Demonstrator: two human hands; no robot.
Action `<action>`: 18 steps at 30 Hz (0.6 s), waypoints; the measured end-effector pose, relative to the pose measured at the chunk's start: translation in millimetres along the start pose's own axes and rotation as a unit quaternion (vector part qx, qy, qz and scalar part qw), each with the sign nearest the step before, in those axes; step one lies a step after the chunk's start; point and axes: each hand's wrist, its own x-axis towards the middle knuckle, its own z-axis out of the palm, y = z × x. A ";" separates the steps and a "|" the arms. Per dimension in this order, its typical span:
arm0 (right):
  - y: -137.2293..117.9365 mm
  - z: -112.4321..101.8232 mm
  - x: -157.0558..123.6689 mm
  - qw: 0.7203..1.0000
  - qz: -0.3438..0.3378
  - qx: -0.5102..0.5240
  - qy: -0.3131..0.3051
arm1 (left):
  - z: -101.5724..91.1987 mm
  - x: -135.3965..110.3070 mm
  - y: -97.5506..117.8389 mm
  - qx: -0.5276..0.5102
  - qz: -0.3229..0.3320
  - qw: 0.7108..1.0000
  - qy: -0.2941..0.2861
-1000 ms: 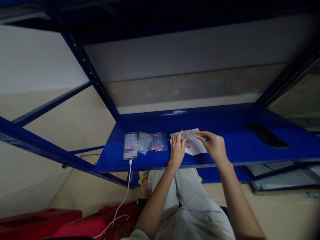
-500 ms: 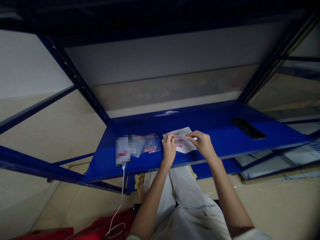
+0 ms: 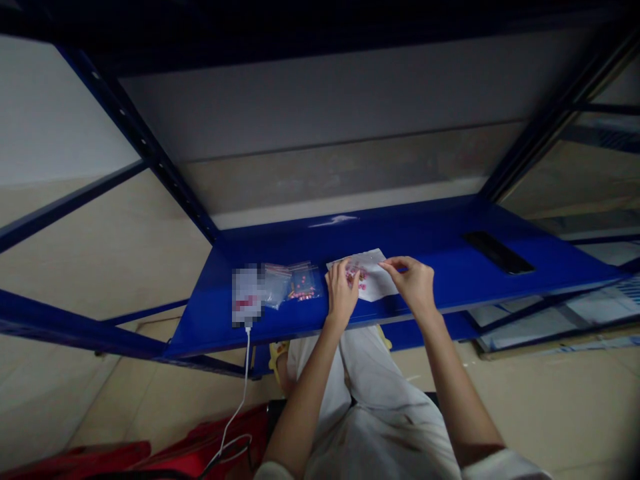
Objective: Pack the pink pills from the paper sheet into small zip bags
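Note:
A small clear plastic bag point(image 3: 369, 279) holding tiny red and pink pieces lies on a blue metal shelf point(image 3: 430, 267). My left hand point(image 3: 341, 292) is curled with its fingertips pinching the bag's left part. My right hand point(image 3: 413, 283) pinches the bag's top right edge between thumb and fingers. Both hands rest low on the shelf near its front edge.
Left of my hands lie two more small clear bags point(image 3: 290, 284) with red pieces and a blurred white item point(image 3: 247, 295) with a white cable point(image 3: 239, 407) hanging from it. A black flat object point(image 3: 497, 252) lies at the shelf's right. Red cases point(image 3: 150, 453) sit on the floor.
My view has shifted right. Both hands stayed on the bag, and the right hand's fingers closed from a loose spread into a pinch on its edge.

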 end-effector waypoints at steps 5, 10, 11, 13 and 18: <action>-0.2 -4.9 2.3 0.999 0.048 -0.022 0.005 | -0.8 0.5 2.0 -0.002 0.003 1.000 0.018; 11.2 -4.5 2.7 0.998 0.046 -0.035 0.018 | -0.2 0.8 1.8 -0.001 0.006 1.000 0.028; 14.3 -3.5 2.4 0.998 0.039 -0.040 0.020 | -0.2 0.9 1.6 -0.001 0.006 1.000 0.029; 19.6 -1.8 1.4 0.998 0.028 -0.047 0.017 | -0.5 0.9 1.6 0.000 0.005 1.000 0.030; 21.7 -3.2 -0.7 0.996 0.075 0.023 -0.047 | -1.9 1.3 2.6 -0.002 0.007 0.999 0.035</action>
